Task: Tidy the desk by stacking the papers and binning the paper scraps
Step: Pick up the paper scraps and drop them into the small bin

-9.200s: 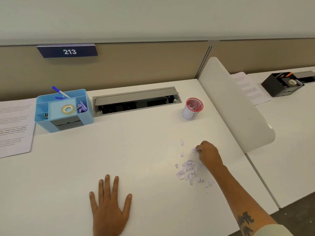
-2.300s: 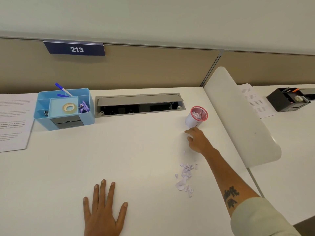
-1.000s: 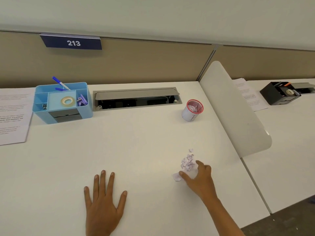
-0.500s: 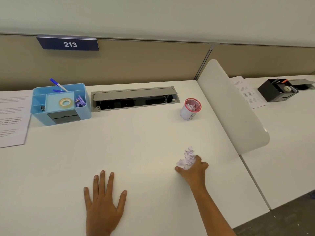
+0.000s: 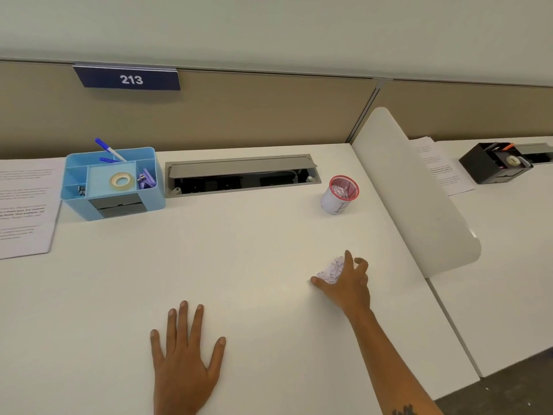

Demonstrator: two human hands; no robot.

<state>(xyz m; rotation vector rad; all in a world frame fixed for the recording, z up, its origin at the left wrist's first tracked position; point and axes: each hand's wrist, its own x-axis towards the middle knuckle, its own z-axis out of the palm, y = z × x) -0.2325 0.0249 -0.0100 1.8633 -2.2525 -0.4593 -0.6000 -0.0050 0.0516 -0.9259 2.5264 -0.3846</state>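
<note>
A bunch of white paper scraps (image 5: pixel 332 270) lies gathered on the white desk (image 5: pixel 239 250), right of centre. My right hand (image 5: pixel 347 283) cups around it, thumb on the left and fingers curled over the far side, gripping the bunch. My left hand (image 5: pixel 185 357) rests flat on the desk near the front edge, fingers spread. A small red mesh bin (image 5: pixel 341 194) with scraps inside stands further back, beyond my right hand. Printed papers (image 5: pixel 25 205) lie stacked at the far left.
A light blue organiser (image 5: pixel 112 184) with tape and pens stands at the back left. An open grey cable tray (image 5: pixel 242 175) runs along the back. A white divider panel (image 5: pixel 416 193) borders the right side; beyond it lie more papers (image 5: pixel 440 166) and a black organiser (image 5: pixel 496 161).
My right hand swept the loose scraps together into one bunch and closed its fingers around it, shifting slightly away from me. My left hand stayed flat.
</note>
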